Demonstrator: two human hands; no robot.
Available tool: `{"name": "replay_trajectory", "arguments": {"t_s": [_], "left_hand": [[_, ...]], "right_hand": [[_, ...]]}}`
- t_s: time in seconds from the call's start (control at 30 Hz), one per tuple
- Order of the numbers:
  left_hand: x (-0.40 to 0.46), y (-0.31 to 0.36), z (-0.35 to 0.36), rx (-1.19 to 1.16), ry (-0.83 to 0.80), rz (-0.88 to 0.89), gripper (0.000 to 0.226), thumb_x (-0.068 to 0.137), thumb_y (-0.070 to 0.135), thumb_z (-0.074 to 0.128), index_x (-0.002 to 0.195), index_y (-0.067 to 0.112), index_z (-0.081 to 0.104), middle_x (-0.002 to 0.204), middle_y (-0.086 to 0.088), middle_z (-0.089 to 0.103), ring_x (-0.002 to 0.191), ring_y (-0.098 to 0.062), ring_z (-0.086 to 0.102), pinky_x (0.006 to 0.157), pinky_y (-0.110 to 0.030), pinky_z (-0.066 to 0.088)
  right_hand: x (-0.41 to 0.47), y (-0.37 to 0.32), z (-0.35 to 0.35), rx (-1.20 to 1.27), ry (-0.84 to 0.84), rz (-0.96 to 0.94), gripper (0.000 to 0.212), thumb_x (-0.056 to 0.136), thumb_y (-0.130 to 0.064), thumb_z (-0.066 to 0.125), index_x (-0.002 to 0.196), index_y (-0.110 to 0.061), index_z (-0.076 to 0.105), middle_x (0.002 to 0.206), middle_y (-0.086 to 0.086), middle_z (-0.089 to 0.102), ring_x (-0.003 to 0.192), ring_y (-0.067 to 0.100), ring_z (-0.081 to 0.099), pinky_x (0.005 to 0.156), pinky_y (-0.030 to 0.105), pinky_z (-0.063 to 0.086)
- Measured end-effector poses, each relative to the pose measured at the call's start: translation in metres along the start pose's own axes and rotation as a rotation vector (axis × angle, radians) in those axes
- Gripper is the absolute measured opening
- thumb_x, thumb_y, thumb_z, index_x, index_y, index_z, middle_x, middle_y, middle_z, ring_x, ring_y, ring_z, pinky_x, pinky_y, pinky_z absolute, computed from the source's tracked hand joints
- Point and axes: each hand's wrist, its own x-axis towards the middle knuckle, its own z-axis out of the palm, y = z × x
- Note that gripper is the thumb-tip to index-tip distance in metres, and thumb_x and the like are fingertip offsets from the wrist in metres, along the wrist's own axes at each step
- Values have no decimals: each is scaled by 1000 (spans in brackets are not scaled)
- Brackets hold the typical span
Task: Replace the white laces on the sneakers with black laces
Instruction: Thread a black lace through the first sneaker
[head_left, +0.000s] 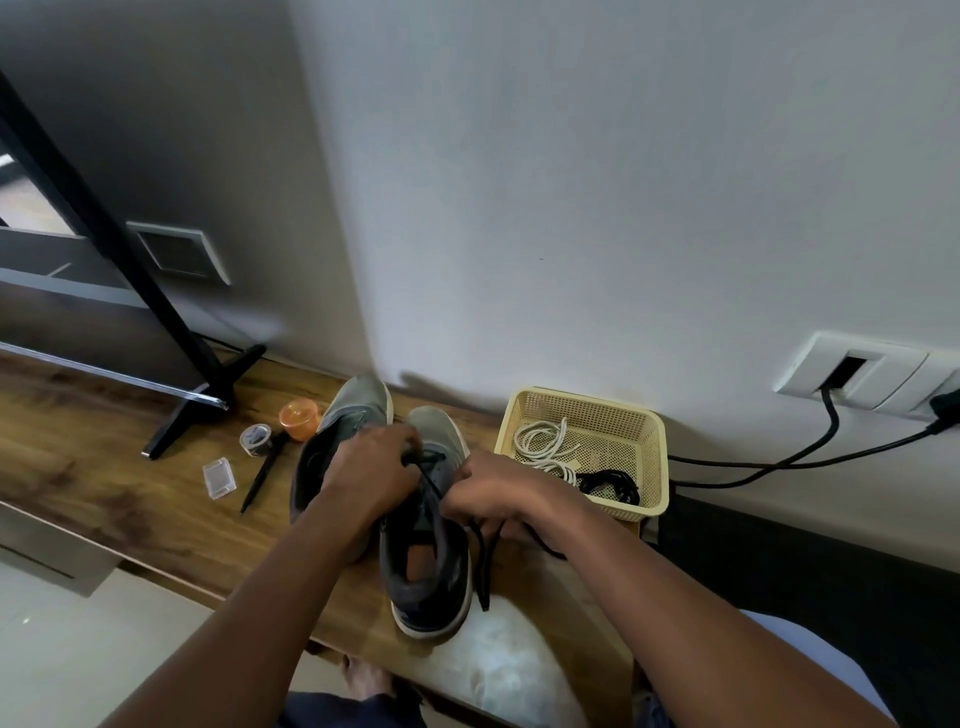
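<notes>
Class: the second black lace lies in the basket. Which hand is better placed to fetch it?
Right. The right hand sits beside the basket holding that black lace; the left hand is farther off.

On a wooden shelf (104, 441): orange lidded jar (297, 420), tape roll (256, 439), black pen (262, 474) and clear plastic case (219, 478) right of a television's black stand (208, 395).
</notes>
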Motion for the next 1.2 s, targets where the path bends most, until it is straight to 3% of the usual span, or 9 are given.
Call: {"name": "replay_trajectory", "arguments": {"t_s": [0.13,0.27,0.4,0.5,0.6,0.77,0.93,1.1,1.2], "left_hand": [[0,3,0,18,-63,17,29,88,26,65,112,41,71,132,-4,53,113,-33,65,93,-42,56],[2,1,-3,5,-128,19,27,82,24,70,107,34,66,127,-2,54,115,-28,63,96,-40,53],[5,-5,-2,-110,-44,-19,16,89,23,69,103,27,64,108,4,66,105,-22,65,86,-32,48],[6,-14,-6,-174,14,-84,13,95,20,65,106,26,67,100,3,68,100,-21,66,88,-34,53],[4,-17,-9,-116,-4,-125,6,93,26,70,92,24,75,87,4,71,93,-20,70,78,-30,49],[3,-14,-6,-71,1,-162,28,92,41,75,73,21,76,69,4,73,74,-16,71,74,-30,54],[2,-10,-3,-88,43,-194,15,88,32,76,75,25,72,79,7,71,81,-18,69,68,-27,46],[-1,-7,1,-57,124,-191,9,84,18,71,75,19,72,77,0,71,73,-20,66,62,-27,46],[-3,-3,0,-55,143,-183,4,85,17,70,82,16,73,80,-3,70,75,-22,65,63,-28,48]], "right_hand": [[0,0,1,-24,-48,-3,22,75,-24,65,90,-12,75,76,5,78,60,22,74,56,29,52],[-4,1,0,21,-66,14,29,79,-26,60,100,-10,74,76,6,78,61,21,69,62,31,53],[-4,1,0,-11,52,-19,14,84,-21,61,87,-9,68,66,5,75,57,23,69,57,36,57],[-4,1,-2,-69,135,-43,14,85,-19,60,89,-8,67,71,8,76,71,31,77,65,49,65],[-2,3,-3,-139,153,-42,16,85,-18,57,89,-8,68,72,9,76,67,33,76,61,50,64],[1,6,-4,-291,187,-27,18,83,-24,57,94,-13,67,78,8,74,60,30,74,59,50,65],[3,8,-2,-289,200,-38,15,89,-26,59,90,-12,63,77,9,72,59,32,74,58,50,64],[2,5,-5,-281,162,11,19,84,-17,59,99,-10,67,84,12,72,65,35,75,58,54,64],[1,4,-8,-228,151,8,19,81,-14,60,94,-10,72,81,12,75,72,35,77,62,56,64]]}}
